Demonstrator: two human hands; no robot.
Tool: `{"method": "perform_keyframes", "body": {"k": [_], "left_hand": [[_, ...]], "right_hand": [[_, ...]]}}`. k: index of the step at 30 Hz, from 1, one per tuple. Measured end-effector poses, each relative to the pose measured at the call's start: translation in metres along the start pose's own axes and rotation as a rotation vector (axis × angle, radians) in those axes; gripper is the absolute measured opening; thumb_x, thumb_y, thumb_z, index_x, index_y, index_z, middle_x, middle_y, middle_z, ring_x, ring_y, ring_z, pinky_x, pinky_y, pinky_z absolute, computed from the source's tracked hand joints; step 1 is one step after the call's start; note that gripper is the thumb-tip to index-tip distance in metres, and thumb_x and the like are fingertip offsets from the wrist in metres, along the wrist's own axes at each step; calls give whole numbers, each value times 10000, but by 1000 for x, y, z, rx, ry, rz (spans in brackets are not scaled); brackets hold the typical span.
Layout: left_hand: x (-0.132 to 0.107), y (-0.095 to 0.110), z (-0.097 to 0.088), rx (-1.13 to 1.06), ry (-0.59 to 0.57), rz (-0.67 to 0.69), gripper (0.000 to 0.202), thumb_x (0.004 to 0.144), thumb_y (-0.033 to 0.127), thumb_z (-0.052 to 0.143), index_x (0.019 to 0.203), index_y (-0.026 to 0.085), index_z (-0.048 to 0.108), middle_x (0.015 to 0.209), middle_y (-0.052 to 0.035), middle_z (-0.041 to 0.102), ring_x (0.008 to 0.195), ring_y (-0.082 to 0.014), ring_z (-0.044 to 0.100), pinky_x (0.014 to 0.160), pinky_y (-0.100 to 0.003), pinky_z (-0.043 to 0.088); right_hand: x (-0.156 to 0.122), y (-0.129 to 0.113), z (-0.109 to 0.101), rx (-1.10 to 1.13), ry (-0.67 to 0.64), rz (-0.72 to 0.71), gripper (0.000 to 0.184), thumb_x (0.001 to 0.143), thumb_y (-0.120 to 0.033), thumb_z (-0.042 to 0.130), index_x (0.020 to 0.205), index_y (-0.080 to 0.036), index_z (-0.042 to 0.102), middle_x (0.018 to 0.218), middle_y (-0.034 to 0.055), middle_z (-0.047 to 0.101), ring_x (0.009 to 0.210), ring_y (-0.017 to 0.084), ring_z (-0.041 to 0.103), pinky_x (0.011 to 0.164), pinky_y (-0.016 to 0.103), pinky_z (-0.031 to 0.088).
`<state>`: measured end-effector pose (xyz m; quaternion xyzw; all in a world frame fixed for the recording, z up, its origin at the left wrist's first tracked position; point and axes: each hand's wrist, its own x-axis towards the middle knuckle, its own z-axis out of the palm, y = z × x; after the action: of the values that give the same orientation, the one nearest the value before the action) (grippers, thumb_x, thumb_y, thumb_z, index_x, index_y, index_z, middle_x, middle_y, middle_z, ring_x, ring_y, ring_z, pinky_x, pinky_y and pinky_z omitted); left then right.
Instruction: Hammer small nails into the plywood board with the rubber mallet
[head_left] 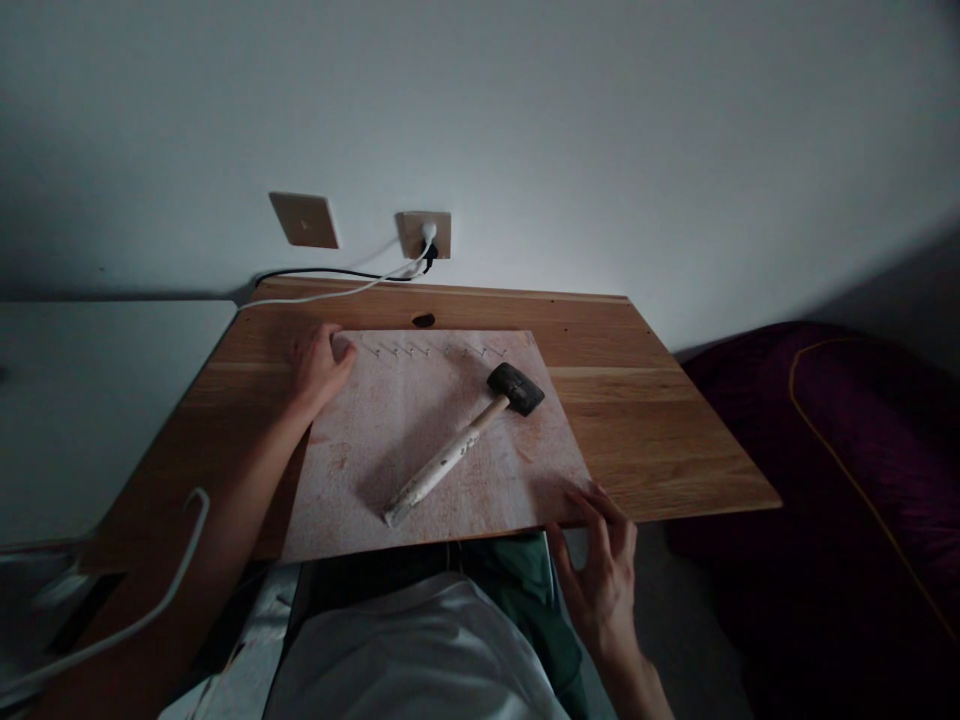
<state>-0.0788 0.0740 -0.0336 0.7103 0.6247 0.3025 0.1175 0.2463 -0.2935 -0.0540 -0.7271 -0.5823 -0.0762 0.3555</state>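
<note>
A pale reddish board (420,450) lies flat on a wooden desk (660,440). A row of small nails (431,350) runs along the board's far edge. A mallet (465,440) with a black head and a light wooden handle rests diagonally on the board, held by neither hand. My left hand (321,365) lies on the board's far left corner, fingers curled over the edge. At the near right corner my right hand (600,575) touches the board's edge with its fingers spread apart.
The desk stands against a white wall with a wall plate (304,220) and a socket (424,235) holding a white plug. A white cable (150,600) runs down the left. A white surface (90,400) lies left, a dark purple cushion (840,450) right.
</note>
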Motion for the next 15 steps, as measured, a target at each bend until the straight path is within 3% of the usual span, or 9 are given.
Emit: {"method": "perform_keyframes", "body": {"k": [6,15], "left_hand": [[2,3,-5,-31,58,-28,319,915,340,594,1197,209,664,1267,-136,759,1265,-336,684,1179,-498,493],[4,4,-9,-66,77,-78,287,910,309,604,1162,185,662,1266,-149,758,1246,-319,705,1179,-470,500]], "right_hand": [[0,-1,-1,-4,7,-14,383,1089,-474,599,1398,-248,603,1381,164,598,1353,389,587,1067,664,544],[2,-2,-1,-8,9,-23,378,1097,-480,584,1391,-243,598,1358,163,608,1340,381,596,1056,639,549]]}}
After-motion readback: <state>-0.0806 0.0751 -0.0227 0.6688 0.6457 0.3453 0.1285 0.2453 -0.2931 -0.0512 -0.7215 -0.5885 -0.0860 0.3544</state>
